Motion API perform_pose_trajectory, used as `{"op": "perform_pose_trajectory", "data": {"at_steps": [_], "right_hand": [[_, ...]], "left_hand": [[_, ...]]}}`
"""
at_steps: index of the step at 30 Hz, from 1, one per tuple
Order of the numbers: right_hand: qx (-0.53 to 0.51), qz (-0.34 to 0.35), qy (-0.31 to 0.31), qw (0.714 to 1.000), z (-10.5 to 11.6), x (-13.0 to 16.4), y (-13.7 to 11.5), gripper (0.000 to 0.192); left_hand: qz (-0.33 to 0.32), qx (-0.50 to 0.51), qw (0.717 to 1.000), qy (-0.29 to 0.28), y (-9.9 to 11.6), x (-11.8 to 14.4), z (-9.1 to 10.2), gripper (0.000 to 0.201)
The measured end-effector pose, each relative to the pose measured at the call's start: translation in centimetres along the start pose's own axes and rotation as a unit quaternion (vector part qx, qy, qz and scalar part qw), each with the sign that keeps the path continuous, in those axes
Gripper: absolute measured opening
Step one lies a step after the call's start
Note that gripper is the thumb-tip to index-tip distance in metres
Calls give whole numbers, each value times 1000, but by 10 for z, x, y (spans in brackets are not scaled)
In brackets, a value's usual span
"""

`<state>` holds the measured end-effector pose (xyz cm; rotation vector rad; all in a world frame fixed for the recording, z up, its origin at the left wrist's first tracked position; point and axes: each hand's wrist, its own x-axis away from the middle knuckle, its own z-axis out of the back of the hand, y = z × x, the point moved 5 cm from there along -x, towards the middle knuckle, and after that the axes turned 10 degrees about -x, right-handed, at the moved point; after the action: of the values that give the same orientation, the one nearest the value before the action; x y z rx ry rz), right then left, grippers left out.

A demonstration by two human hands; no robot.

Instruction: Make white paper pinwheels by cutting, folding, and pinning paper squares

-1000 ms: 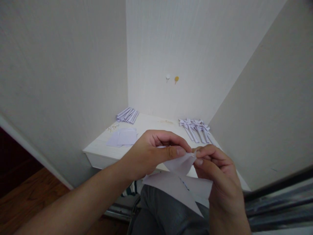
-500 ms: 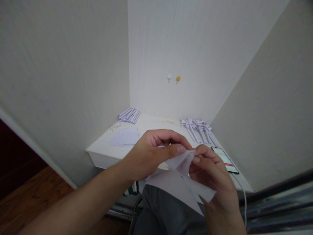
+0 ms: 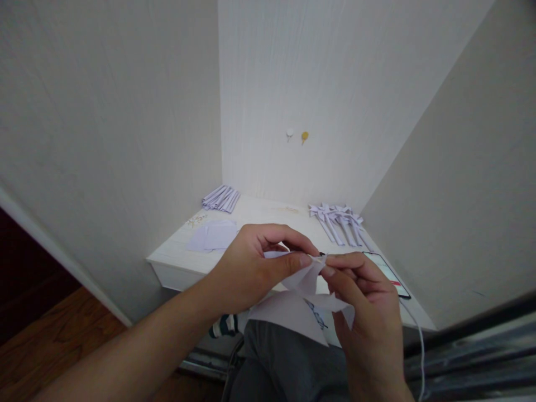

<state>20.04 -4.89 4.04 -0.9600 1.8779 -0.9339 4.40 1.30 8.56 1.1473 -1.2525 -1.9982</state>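
Between my two hands is a cut sheet of white paper (image 3: 285,315), its flaps hanging down over my lap. My left hand (image 3: 268,265) is closed, thumb and fingers pinching the paper's upper edge. Close beside it, my right hand (image 3: 360,290) pinches a corner of the same paper at its top, and the fingertips of both hands nearly meet there. Any small piece between the fingertips is too small to make out. Behind the hands, paper pinwheels on rolled sticks (image 3: 339,220) lie at the right of the white shelf (image 3: 268,209).
Rolled paper sticks (image 3: 221,199) lie at the back left. In front of them are small bits (image 3: 196,219) and several paper squares (image 3: 218,234). A phone (image 3: 389,276) with a white cable (image 3: 420,340) lies at the right edge. Two hooks (image 3: 305,135) are on the back wall.
My right hand has shifted slightly left and its fingers have straightened at the pinched corner. The paper's right flap has swung inward and bent. My left hand has moved a little left.
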Motion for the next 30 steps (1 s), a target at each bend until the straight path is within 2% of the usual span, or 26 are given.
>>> {"op": "perform_pose_trajectory", "data": {"at_steps": [8, 17, 26, 30], "right_hand": [[-35, -11, -62, 997, 5, -6, 7, 8], [-11, -14, -104, 994, 5, -8, 9, 11], [52, -24, -124, 991, -1, -3, 4, 16], [84, -45, -140, 986, -2, -4, 5, 20]], "left_hand": [[20, -9, 999, -40, 0, -2, 3, 10], [26, 21, 996, -85, -7, -6, 4, 8], [23, -87, 988, -129, -5, -12, 2, 9], [7, -128, 985, -115, -7, -15, 4, 14]]}}
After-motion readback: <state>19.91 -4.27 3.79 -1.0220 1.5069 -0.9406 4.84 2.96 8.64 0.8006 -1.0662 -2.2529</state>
